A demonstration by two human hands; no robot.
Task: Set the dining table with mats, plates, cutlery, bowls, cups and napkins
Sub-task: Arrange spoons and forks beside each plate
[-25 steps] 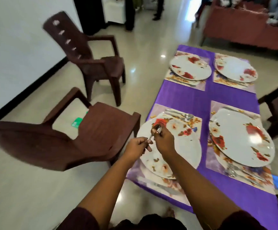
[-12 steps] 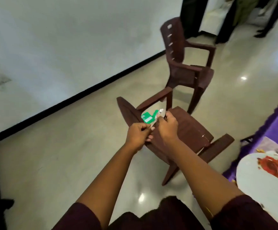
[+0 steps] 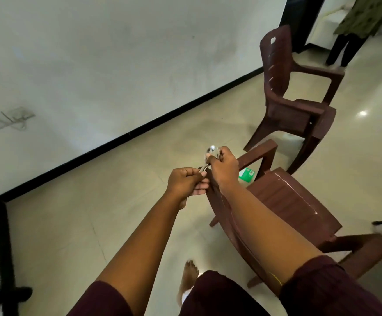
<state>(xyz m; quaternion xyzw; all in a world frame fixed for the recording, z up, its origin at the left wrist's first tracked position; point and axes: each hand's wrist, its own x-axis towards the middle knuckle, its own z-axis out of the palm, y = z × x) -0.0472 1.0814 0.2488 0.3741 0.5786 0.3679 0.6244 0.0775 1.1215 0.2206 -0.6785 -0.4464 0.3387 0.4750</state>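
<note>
- The left hand (image 3: pixel 186 182) has its fingers curled round the handle ends of a small bunch of cutlery (image 3: pixel 209 157), and the right hand (image 3: pixel 223 166) pinches the top end, thumb and fingertips pressed on the rounded bowl of a spoon (image 3: pixel 212 151).
- The bunch sits in the air between the two hands, about the middle of the view, slanting up toward 1 o'clock — it touches nothing but the hands, with the floor (image 3: pixel 121 201) far below.
- Judged by its look it is thin polished metal: stiff, fairly light, not fragile, but smooth enough for one piece to slide against another. The handles are the better place to hold, gripped together as a bundle; a pinch on the spoon bowl alone would let the others slip out.
- Only the shiny bowl and a short stretch of the silver handles show past the fingers. There seems to be more than one piece, though I cannot tell how many or which kinds.
- A brown plastic chair (image 3: pixel 288 201) stands just beside the right forearm toward 4 o'clock, a second one (image 3: pixel 292 94) at 2 o'clock, and a green packet (image 3: pixel 247 174) lies on the floor by the near chair's arm.
- The dining table is not in sight — the cutlery has yet to be laid.
</note>
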